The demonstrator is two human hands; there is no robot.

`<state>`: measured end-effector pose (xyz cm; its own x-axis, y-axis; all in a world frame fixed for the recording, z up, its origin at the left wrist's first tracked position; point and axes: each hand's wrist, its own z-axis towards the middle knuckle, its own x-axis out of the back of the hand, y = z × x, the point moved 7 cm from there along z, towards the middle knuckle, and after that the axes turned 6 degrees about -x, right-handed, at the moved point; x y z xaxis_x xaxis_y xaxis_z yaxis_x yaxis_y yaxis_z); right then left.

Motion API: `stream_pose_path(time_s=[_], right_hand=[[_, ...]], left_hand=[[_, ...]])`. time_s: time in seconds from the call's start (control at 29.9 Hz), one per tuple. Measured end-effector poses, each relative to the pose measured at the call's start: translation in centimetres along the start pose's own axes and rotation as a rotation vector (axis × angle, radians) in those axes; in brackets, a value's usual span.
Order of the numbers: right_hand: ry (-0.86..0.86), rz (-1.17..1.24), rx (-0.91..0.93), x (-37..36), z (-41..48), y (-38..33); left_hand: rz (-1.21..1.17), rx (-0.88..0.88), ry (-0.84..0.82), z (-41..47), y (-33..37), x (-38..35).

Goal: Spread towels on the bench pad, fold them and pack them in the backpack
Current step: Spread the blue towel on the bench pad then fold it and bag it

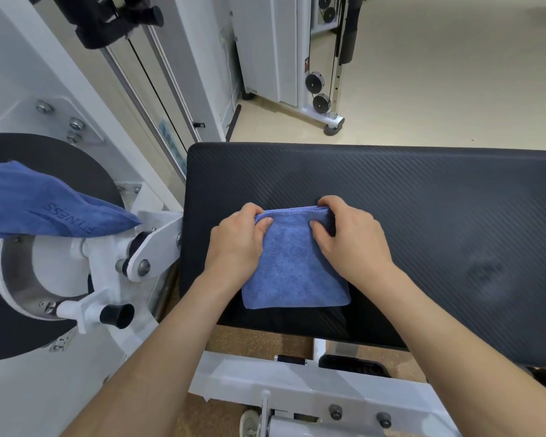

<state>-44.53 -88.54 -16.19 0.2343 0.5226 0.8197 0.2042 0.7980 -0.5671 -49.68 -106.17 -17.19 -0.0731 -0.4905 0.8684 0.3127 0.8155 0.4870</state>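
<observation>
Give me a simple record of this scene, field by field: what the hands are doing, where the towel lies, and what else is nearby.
Setting: gym with white exercise machines
Left hand: grips the far left corner of the folded towel
Right hand: grips its far right corner
Folded towel: light blue, small square, lying on the bench pad
Second towel: darker blue, draped over a black round pad on the left
Backpack: not in view

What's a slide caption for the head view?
Left hand and right hand grip the far edge of a folded blue towel on the black bench pad.
</observation>
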Motion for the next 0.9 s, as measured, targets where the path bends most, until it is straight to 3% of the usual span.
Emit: stream_pose_path(time_s=[0.17,0.27,0.4,0.54,0.74,0.84,0.9], right_hand=[[0.062,-0.171,0.059,0.1,0.4,-0.3],[0.118,-0.163,0.114,0.4,0.4,-0.2],[-0.031,-0.185,0.175,0.3,1.4,-0.3],[-0.222,-0.251,0.206,-0.2,2.8,-1.1],[-0.332,-0.377,0.260,-0.8,3.0,-2.3],[-0.437,-0.268,0.268,-0.4,2.8,-2.3],[-0.564,-0.104,0.222,0.1,2.5,-2.3]], left_hand=[[0.021,-0.043,0.027,-0.1,0.2,-0.2],[0.152,-0.106,0.102,-0.3,0.5,-0.2],[0.274,-0.225,0.198,-0.3,0.6,0.2],[0.253,-0.250,0.138,0.4,0.1,0.0],[0.178,-0.264,0.061,0.7,0.4,0.3],[0.088,-0.315,-0.143,0.7,1.1,0.3],[0.161,-0.326,-0.301,0.6,1.9,-0.1]])
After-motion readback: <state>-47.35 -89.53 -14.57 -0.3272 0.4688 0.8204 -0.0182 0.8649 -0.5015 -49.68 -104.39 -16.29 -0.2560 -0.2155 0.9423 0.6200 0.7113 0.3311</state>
